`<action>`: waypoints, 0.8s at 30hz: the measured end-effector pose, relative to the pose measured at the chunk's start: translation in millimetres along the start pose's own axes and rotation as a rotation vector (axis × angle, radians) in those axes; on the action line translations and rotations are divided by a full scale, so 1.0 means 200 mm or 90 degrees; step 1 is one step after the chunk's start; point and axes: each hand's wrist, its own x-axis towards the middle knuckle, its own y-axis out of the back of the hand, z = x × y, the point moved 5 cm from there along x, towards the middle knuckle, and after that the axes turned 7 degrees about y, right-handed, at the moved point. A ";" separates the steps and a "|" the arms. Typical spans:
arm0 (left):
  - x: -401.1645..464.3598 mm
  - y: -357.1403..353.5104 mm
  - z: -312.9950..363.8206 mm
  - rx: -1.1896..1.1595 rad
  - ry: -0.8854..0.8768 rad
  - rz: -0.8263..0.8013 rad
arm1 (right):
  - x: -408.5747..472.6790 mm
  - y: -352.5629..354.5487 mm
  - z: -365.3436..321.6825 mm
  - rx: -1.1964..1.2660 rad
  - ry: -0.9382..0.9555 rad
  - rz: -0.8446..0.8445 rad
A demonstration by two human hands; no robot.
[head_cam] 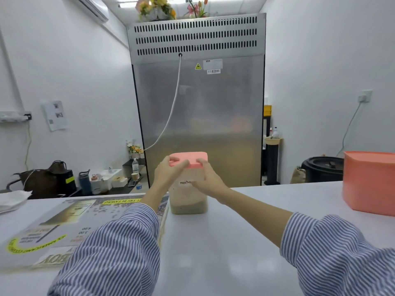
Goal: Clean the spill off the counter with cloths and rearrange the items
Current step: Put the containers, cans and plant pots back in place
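- I see a tall translucent plastic container with a coral-pink lid [189, 184] standing upright on the white counter [224, 242], near its far edge and roughly in the middle of my view.
- Its walls are cloudy; a brownish powder fills the lower part, and a dark handwritten label reads "mocha", partly covered by a thumb.
- The lid is a flat, rounded-corner slab with a matte look, sitting square on top.
- My left hand [168, 174] curls over the lid's left front corner, fingertips on top, palm against the container's side.
- My right hand [208, 180] grips the right side: fingers hooked onto the lid's edge, thumb across the front wall.
- Both hands are closed around it; whether the container is lifted off the surface at all I cannot tell, though its base looks to be touching.
- Both forearms wear loose blue-and-white striped cotton sleeves [119, 251], pushed up.
- Just left of the container lies a glossy printed menu mat with yellow-green lettering [64, 223], flat on the counter.
- A folded white cloth [12, 199] rests at the far left edge.
- A large coral-pink plastic tub with a lid [369, 182] sits at the right, well apart.
- Behind the counter stands a brushed stainless-steel fridge cabinet with vent slots [198, 107].
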 end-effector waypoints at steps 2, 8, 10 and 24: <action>-0.01 -0.01 0.04 0.171 -0.056 0.079 | -0.01 0.05 0.00 -0.021 -0.003 -0.023; -0.08 -0.28 0.33 0.510 -0.323 0.134 | -0.17 0.48 0.08 -0.115 -0.051 0.105; -0.19 -0.47 0.47 0.462 -0.394 0.081 | -0.25 0.72 0.12 -0.143 -0.076 0.188; -1.04 -2.09 1.28 0.369 -0.625 -0.295 | -1.11 2.24 0.55 -0.217 -0.229 0.523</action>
